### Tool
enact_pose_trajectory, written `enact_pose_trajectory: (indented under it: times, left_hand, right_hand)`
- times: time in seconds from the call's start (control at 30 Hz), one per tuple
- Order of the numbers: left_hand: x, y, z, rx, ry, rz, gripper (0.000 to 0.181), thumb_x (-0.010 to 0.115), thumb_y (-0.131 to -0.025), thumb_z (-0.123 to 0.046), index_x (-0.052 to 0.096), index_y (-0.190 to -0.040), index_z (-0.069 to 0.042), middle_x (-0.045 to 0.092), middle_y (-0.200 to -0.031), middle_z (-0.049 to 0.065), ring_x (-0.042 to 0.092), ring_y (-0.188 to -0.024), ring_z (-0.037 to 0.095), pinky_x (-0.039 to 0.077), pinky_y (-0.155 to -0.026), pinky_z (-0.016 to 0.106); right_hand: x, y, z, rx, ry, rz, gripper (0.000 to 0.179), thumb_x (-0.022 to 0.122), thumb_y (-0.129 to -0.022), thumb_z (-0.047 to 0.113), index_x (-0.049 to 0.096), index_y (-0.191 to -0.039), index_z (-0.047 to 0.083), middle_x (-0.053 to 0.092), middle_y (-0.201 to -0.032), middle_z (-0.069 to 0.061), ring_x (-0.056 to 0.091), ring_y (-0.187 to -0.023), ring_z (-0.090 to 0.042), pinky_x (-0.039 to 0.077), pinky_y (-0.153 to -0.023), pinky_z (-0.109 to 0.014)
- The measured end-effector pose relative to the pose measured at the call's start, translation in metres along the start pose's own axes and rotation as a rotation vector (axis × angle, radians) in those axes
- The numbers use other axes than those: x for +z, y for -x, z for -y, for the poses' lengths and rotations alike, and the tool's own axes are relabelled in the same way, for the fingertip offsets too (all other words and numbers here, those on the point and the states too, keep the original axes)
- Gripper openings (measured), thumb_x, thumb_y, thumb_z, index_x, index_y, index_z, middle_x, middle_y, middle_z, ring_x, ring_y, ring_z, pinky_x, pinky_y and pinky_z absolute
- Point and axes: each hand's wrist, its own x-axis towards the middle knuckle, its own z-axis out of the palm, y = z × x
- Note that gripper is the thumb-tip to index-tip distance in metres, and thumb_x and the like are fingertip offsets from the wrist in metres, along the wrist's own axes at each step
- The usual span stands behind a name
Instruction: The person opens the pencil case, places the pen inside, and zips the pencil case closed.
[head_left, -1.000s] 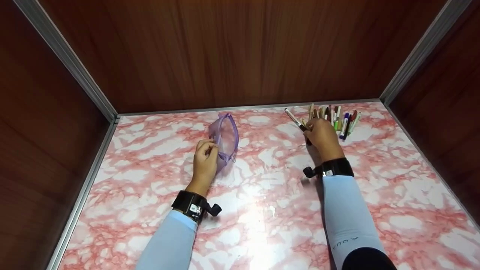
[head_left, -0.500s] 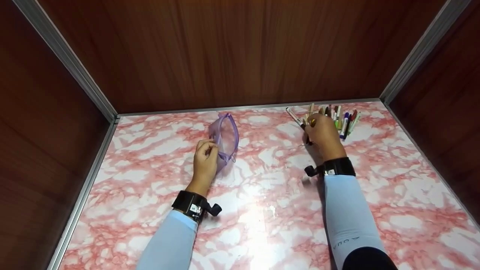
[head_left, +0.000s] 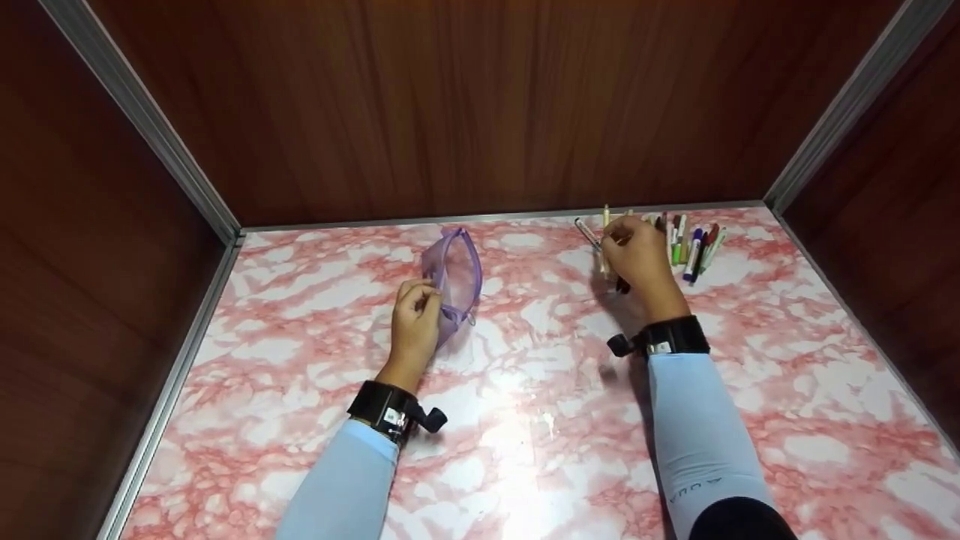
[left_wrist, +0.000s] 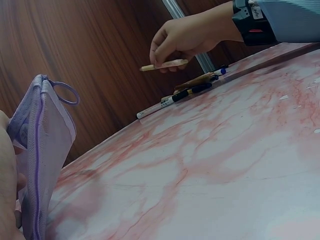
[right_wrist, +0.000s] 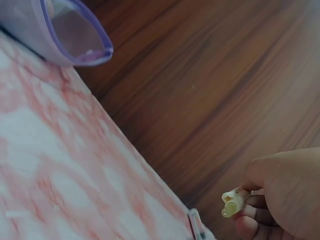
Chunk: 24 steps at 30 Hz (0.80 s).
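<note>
My left hand [head_left: 415, 319] pinches the near side of a purple mesh zip pouch [head_left: 433, 260], whose mouth gapes toward the right. Part of that hand shows at the edge of the left wrist view beside the pouch [left_wrist: 47, 155] and its zip ring. My right hand [head_left: 637, 251] holds a pale yellow pen [left_wrist: 175, 63] between thumb and fingers, raised above the table. One end of the pen [right_wrist: 231, 204] points out from the fingers in the right wrist view. Under and beside this hand lie loose pens and markers, partly hidden by it.
Several markers lie at the back right, among them a blue-and-white one [head_left: 691, 259] and a light green one [head_left: 715, 251]. A white-and-black marker [left_wrist: 165, 103] lies to their left. Wood panels [head_left: 487, 112] with metal edging enclose the marbled table [head_left: 525, 360] at back and sides.
My right hand has picked the pale yellow pen from the pile and lifted it slightly. The left hand stays on the pouch, and the head view has shifted a little.
</note>
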Motion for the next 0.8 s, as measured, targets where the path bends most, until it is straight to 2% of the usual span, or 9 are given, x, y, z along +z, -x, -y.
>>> enact_pose_trajectory:
  times: [0.2, 0.4, 0.53, 0.8]
  left_hand:
    - [0.001, 0.000, 0.000, 0.008, 0.003, 0.000, 0.015, 0.067, -0.104, 0.003, 0.072, -0.093, 0.011, 0.067, -0.128, 0.023, 0.065, -0.126, 0.034, 0.055, -0.109, 0.021]
    - [0.002, 0.000, -0.001, 0.007, -0.007, -0.003, 0.016, 0.067, -0.104, 0.002, 0.071, -0.095, 0.015, 0.068, -0.129, 0.024, 0.065, -0.126, 0.034, 0.054, -0.108, 0.021]
    - [0.002, 0.001, -0.002, -0.002, -0.004, 0.000, 0.017, 0.067, -0.104, 0.001, 0.071, -0.096, 0.015, 0.067, -0.129, 0.023, 0.064, -0.126, 0.034, 0.053, -0.108, 0.020]
    - [0.001, -0.001, 0.001, 0.008, -0.003, 0.014, 0.016, 0.065, -0.105, 0.001, 0.073, -0.095, 0.012, 0.067, -0.128, 0.022, 0.064, -0.124, 0.030, 0.053, -0.105, 0.020]
  right_hand:
    - [0.005, -0.001, 0.024, -0.015, -0.070, 0.008, 0.026, 0.068, -0.104, 0.010, 0.081, -0.123, -0.001, 0.082, -0.115, -0.023, 0.071, -0.092, -0.024, 0.051, -0.070, -0.015]
    - [0.017, 0.000, 0.044, -0.046, -0.168, 0.031, 0.022, 0.074, -0.106, 0.010, 0.081, -0.124, 0.000, 0.082, -0.114, -0.023, 0.071, -0.080, -0.007, 0.056, -0.067, -0.014]
    - [0.031, 0.000, 0.057, -0.088, -0.287, 0.045, 0.021, 0.076, -0.103, 0.002, 0.079, -0.121, -0.007, 0.080, -0.108, -0.028, 0.070, -0.071, 0.002, 0.060, -0.065, -0.014]
    - [0.062, 0.009, 0.091, -0.073, -0.425, 0.132, 0.022, 0.077, -0.102, -0.002, 0.076, -0.122, -0.011, 0.080, -0.111, -0.031, 0.073, -0.073, -0.002, 0.067, -0.070, -0.023]
